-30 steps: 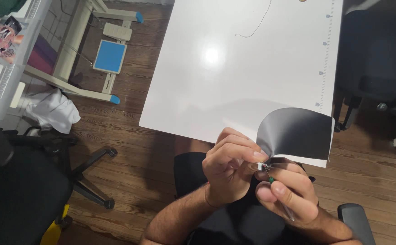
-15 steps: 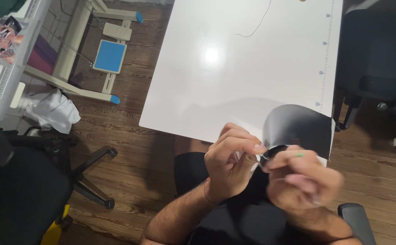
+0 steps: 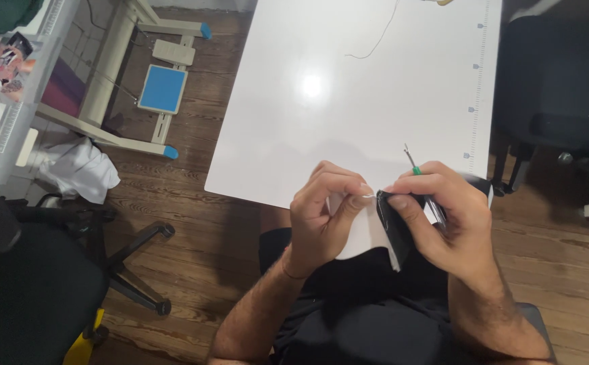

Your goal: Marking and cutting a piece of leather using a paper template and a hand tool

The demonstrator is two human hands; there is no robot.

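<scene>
Over the near edge of the glossy white table, the left hand is pinching closed on the white side of a small black-and-white fabric piece. The right hand, just right of it, is gripping the black side together with a thin green-handled hooked tool, its tip pointing away over the table.

black-and-white fabric piece; green-handled tool, white table, brown wooden floor, blue pedal
</scene>
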